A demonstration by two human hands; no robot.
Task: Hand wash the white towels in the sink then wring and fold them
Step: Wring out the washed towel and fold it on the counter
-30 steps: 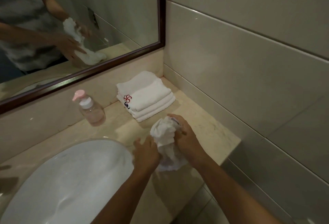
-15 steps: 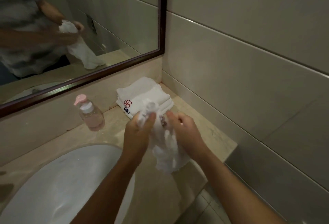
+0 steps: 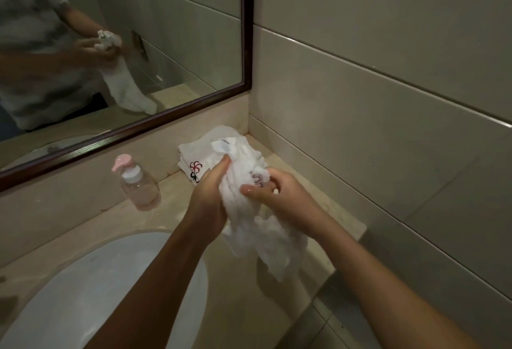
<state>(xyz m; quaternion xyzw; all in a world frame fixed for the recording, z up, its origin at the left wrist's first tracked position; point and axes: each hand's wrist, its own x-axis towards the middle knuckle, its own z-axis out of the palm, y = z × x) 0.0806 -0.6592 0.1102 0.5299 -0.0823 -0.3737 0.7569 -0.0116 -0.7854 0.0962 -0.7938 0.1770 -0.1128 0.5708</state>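
Note:
A crumpled white towel (image 3: 263,235) hangs between my hands above the beige counter (image 3: 327,210), right of the sink. My left hand (image 3: 212,199) grips its upper part, with a corner sticking up past the thumb. My right hand (image 3: 279,196) holds the towel from the right, thumb pressed on the cloth near a printed logo. Behind them a stack of folded white towels (image 3: 194,158) with a red and black logo lies in the counter's back corner. The white sink (image 3: 91,293) fills the lower left.
A clear pump bottle (image 3: 138,185) of pink liquid with a pink top stands on the counter by the mirror (image 3: 124,43). Tiled wall (image 3: 388,85) closes the right side. The counter ends at a front edge on the lower right, with floor tiles below.
The towel, bunched low over the counter a second ago, has been lifted and loosened so more of it hangs down. My left hand moved up to its top.

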